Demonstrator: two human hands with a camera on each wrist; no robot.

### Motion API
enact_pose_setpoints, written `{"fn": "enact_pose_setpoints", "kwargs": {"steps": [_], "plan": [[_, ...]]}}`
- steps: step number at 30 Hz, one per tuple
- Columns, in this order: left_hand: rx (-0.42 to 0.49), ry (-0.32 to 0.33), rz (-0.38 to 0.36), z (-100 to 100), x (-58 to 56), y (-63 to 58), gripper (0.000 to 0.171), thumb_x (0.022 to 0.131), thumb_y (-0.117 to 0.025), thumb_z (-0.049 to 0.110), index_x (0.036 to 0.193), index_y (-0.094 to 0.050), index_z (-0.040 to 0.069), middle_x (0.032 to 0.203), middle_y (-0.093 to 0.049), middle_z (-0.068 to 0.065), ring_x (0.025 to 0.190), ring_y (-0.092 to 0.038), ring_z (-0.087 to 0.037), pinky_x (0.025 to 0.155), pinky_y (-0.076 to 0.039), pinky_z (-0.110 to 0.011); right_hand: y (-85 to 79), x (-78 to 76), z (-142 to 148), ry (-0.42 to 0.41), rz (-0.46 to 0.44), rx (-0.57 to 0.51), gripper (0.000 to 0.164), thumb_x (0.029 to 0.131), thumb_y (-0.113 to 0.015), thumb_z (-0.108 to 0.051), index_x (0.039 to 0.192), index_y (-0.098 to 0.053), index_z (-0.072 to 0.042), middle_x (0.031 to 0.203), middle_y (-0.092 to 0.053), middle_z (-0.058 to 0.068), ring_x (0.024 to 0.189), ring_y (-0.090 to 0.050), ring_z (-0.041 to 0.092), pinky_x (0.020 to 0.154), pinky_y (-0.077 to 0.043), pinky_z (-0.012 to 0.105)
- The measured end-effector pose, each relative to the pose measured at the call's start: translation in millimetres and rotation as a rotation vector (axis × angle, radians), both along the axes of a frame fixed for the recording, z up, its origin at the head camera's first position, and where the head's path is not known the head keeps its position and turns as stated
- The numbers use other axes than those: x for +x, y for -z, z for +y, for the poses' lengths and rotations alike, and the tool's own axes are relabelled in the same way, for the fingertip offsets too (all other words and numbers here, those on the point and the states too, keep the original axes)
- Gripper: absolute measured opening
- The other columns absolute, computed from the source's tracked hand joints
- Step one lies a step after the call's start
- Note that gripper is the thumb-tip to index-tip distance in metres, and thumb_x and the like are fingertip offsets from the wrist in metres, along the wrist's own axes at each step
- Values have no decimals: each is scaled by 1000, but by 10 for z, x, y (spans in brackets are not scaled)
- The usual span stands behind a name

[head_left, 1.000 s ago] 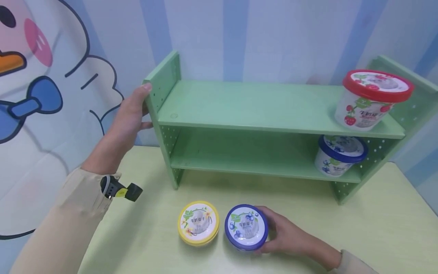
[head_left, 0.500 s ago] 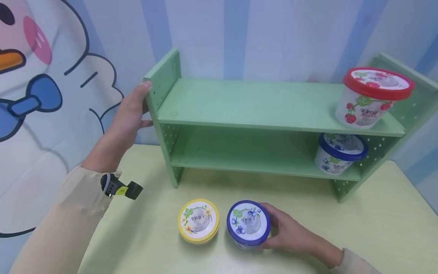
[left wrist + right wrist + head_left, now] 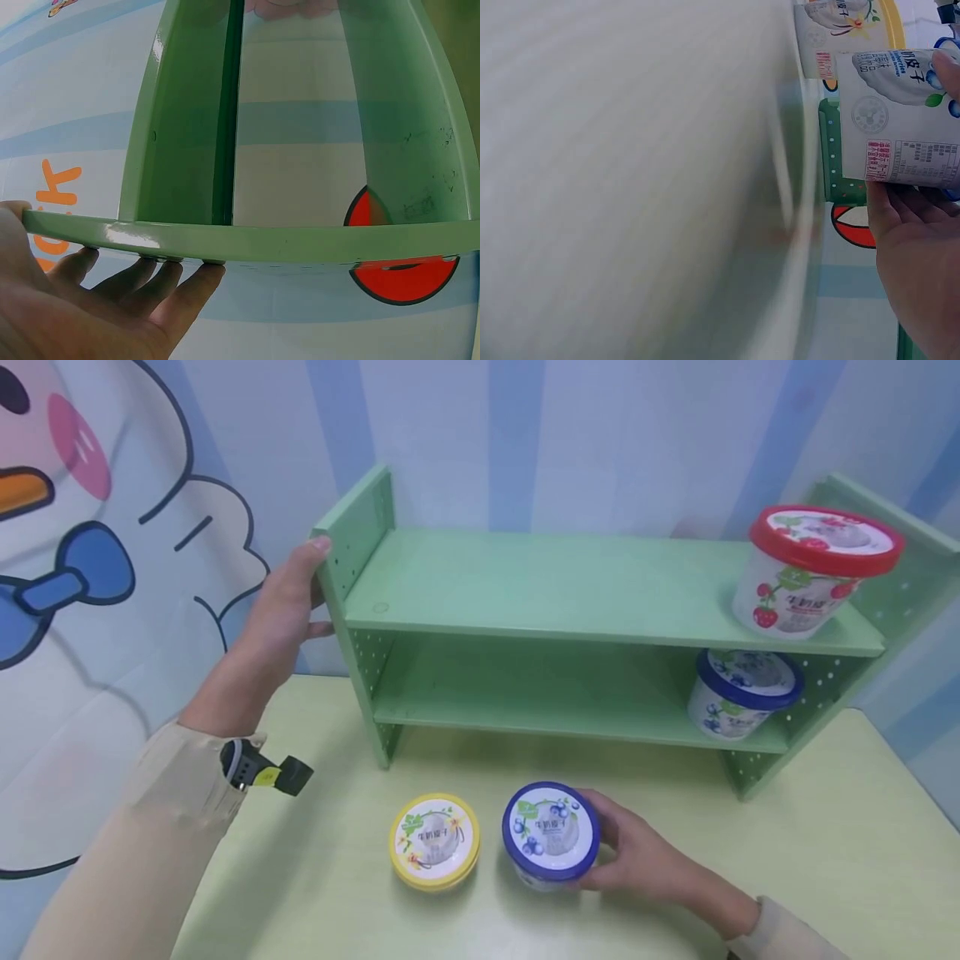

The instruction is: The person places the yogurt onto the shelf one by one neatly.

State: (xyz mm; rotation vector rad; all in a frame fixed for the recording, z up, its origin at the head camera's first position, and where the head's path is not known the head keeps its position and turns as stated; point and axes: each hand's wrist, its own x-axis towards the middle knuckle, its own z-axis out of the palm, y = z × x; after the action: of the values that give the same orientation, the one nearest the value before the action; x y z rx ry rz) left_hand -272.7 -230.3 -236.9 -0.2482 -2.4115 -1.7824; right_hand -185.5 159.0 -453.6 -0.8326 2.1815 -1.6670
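Note:
My right hand (image 3: 641, 860) holds a tub with a blue lid (image 3: 551, 835) and blueberry pictures, thumb and fingers around its right side. In the right wrist view this tub (image 3: 900, 120) shows its white printed wall. Just left of it, a yellow-lidded tub (image 3: 435, 842) stands on the table. My left hand (image 3: 281, 610) grips the left side panel of a green two-tier shelf (image 3: 555, 585) at its front edge. Fingers (image 3: 187, 296) press the panel's outer face in the left wrist view, and the thumb lies at its edge.
A red-lidded tub (image 3: 802, 585) stands on the upper tier's right end. Below it, another blue-lidded tub (image 3: 738, 702) sits on the lower tier. The pale yellow-green table (image 3: 315, 860) meets a striped wall with a cartoon duck (image 3: 82, 560).
My right hand has moved the blue-lidded tub slightly up and to the right, away from the yellow-lidded one. The left hand stays on the shelf.

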Motion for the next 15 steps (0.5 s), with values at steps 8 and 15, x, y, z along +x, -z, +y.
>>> {"fn": "enact_pose_setpoints", "kwargs": {"steps": [8, 15], "plan": [[-1, -6, -7, 1, 2, -1, 71, 96, -33, 68, 144, -45, 17, 138, -50, -8, 132, -44, -24, 101, -38, -61, -52, -24, 4, 30, 43, -38, 97, 65, -90, -7, 147, -38, -2, 141, -48, 12, 127, -49, 20, 105, -36, 30], [3, -11, -6, 1, -5, 0, 71, 96, -34, 69, 143, -46, 17, 139, -51, -8, 132, -44, -24, 100, -38, -61, -103, -34, -20, 49, 87, -83, 92, 66, -88, -3, 144, -39, 5, 138, -49, 21, 127, -49, 17, 105, -36, 27]]}}
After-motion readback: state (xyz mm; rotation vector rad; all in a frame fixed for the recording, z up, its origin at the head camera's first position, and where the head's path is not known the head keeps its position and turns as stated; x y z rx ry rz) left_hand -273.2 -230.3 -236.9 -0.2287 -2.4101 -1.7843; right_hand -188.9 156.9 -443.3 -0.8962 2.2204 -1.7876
